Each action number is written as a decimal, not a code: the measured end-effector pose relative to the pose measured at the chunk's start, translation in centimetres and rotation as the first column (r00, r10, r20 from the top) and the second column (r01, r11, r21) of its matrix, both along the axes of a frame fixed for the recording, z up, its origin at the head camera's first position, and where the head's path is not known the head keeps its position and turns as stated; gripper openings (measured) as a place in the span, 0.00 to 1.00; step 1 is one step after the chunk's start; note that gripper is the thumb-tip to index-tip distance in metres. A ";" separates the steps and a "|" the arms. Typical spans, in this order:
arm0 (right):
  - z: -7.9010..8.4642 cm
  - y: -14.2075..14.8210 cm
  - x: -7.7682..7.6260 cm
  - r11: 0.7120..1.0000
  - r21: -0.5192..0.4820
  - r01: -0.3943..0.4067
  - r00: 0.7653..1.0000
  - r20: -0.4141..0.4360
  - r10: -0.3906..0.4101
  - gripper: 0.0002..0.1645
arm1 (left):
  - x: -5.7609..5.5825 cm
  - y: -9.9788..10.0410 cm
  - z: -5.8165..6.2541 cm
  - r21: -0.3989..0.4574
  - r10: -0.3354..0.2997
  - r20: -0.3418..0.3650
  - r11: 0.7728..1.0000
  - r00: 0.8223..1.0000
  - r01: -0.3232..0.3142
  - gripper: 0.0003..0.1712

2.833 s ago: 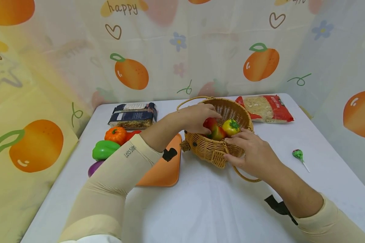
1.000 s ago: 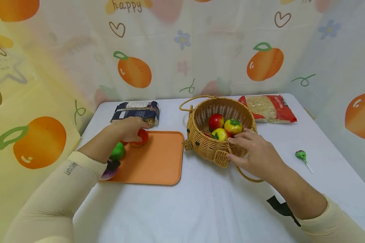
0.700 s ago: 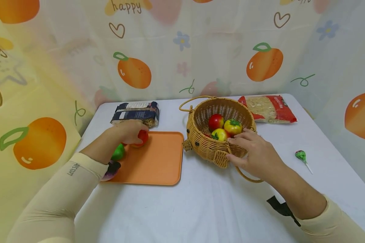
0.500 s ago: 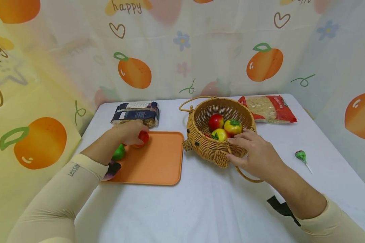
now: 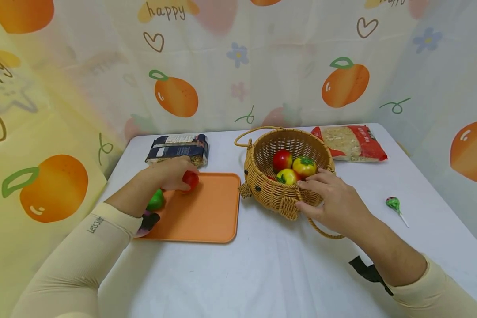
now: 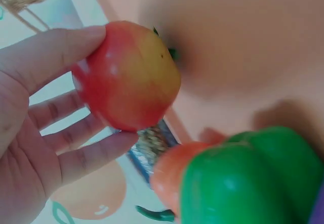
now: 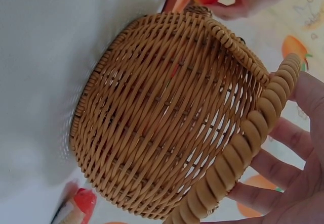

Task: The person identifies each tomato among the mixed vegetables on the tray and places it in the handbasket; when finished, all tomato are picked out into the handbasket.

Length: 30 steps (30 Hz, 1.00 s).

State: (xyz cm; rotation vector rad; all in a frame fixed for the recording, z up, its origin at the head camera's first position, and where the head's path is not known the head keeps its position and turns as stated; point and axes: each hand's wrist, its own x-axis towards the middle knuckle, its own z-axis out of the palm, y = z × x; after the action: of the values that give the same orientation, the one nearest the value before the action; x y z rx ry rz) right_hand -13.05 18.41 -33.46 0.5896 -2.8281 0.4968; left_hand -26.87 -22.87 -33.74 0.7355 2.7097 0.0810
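Observation:
My left hand (image 5: 168, 174) pinches a round red-and-yellow fruit (image 6: 129, 77) between thumb and fingers, over the back left of the orange tray (image 5: 206, 212). A bit of green shows at the fruit's far end. Beside it in the left wrist view are a green bell pepper (image 6: 238, 183) and an orange pumpkin (image 6: 172, 168). My right hand (image 5: 335, 201) grips the near right rim of the wicker basket (image 5: 270, 198), its fingertips at the rim and thumb lower on the side. Inside sit a red apple-like fruit (image 5: 282, 160) and yellow fruits (image 5: 304, 167) with green tops.
A dark packet of grains (image 5: 177, 148) lies behind the tray. A red-and-clear bag (image 5: 350, 142) lies behind the basket. At right is a green-wrapped lollipop (image 5: 393, 204). A purple vegetable (image 5: 146, 225), partly hidden by the left sleeve, sits at the tray's front left.
My left hand has gone from inside the basket to the tray and taken hold of the red-and-yellow fruit, lately shifting it slightly right. My right hand has stayed at the basket rim.

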 end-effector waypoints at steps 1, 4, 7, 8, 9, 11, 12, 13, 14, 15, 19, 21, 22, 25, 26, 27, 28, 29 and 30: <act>0.0 0.0 0.0 1.000 -0.001 0.000 1.000 -0.002 0.000 0.27 | 0.0 0.2 0.1 0.011 0.008 0.002 1.000 1.000 -0.008 0.27; -0.1 0.0 -0.1 1.000 -0.002 -0.003 1.000 -0.011 0.003 0.27 | 0.1 0.9 0.7 0.047 0.010 0.002 0.999 1.000 -0.010 0.27; -0.1 0.0 -0.1 1.000 -0.002 -0.003 1.000 -0.010 0.003 0.28 | 0.2 1.9 1.7 0.074 -0.007 -0.002 0.997 1.000 0.007 0.28; -0.1 0.0 -0.1 1.000 -0.002 -0.004 1.000 -0.011 0.004 0.28 | 0.2 2.3 2.1 0.077 -0.014 -0.008 0.997 1.000 0.014 0.28; -0.1 0.0 -0.1 1.000 -0.001 -0.003 1.000 -0.009 0.003 0.28 | 0.2 2.6 2.5 0.076 -0.019 -0.016 0.997 1.000 0.020 0.27; -0.1 0.0 -0.1 1.000 0.001 -0.001 1.000 -0.003 0.001 0.28 | 0.3 3.4 3.4 0.072 -0.029 -0.033 0.997 0.999 0.031 0.27; -0.1 0.1 -0.1 1.000 0.002 0.001 1.000 0.000 -0.001 0.28 | 0.3 3.7 3.8 0.070 -0.038 -0.045 0.997 0.998 0.041 0.27; -0.1 0.1 -0.1 1.000 0.003 0.002 1.000 0.002 -0.002 0.27 | 0.2 4.1 4.2 0.070 -0.043 -0.056 0.996 0.997 0.047 0.27; -0.1 0.1 -0.1 1.000 0.003 0.005 1.000 0.006 -0.005 0.27 | 0.2 4.5 4.7 0.071 -0.049 -0.069 0.996 0.996 0.054 0.27; -0.1 0.1 -0.1 1.000 0.003 0.007 1.000 0.009 -0.007 0.27 | 0.2 4.9 5.2 0.074 -0.053 -0.080 0.996 0.995 0.059 0.27; -0.2 0.1 -0.1 1.000 -0.002 0.008 1.000 0.009 -0.008 0.27 | 0.2 6.5 7.0 0.098 -0.064 -0.111 0.992 0.992 0.076 0.28; -0.2 0.1 -0.1 1.000 -0.005 0.005 1.000 0.003 -0.005 0.27 | 0.1 7.4 7.8 0.114 -0.077 -0.125 0.989 0.989 0.092 0.28; -0.2 0.2 -0.1 1.000 -0.006 0.004 1.000 0.001 -0.004 0.27 | 0.1 7.9 8.2 0.122 -0.086 -0.133 0.987 0.987 0.102 0.28; -0.3 0.2 -0.1 1.000 -0.010 -0.002 1.000 -0.008 0.002 0.27 | 0.1 9.4 9.1 0.156 -0.125 -0.162 0.976 0.979 0.151 0.28; -0.4 0.2 -0.1 1.000 -0.009 -0.004 1.000 -0.013 0.004 0.27 | 0.2 9.9 9.4 0.163 -0.139 -0.172 0.972 0.975 0.167 0.28; -0.4 0.2 -0.1 1.000 -0.010 -0.004 1.000 -0.015 0.004 0.27 | 0.2 10.4 9.6 0.170 -0.153 -0.186 0.968 0.971 0.185 0.29; -0.4 0.2 -0.2 1.000 -0.010 -0.004 1.000 -0.017 0.004 0.27 | 0.3 11.0 9.9 0.180 -0.168 -0.197 0.962 0.966 0.204 0.29; -0.4 0.2 -0.2 1.000 -0.011 -0.005 1.000 -0.019 0.005 0.27 | 0.3 11.6 10.1 0.188 -0.184 -0.208 0.956 0.961 0.224 0.29; -0.5 0.2 -0.2 1.000 -0.010 -0.004 1.000 -0.019 0.004 0.27 | 0.3 12.2 10.2 0.194 -0.199 -0.219 0.950 0.955 0.243 0.29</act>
State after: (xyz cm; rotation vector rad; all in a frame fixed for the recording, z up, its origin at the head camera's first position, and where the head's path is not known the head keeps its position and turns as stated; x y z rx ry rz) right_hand -13.24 18.63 -33.92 0.5953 -2.8058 0.5034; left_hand -26.55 -10.70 -23.53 1.1671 2.8103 0.2711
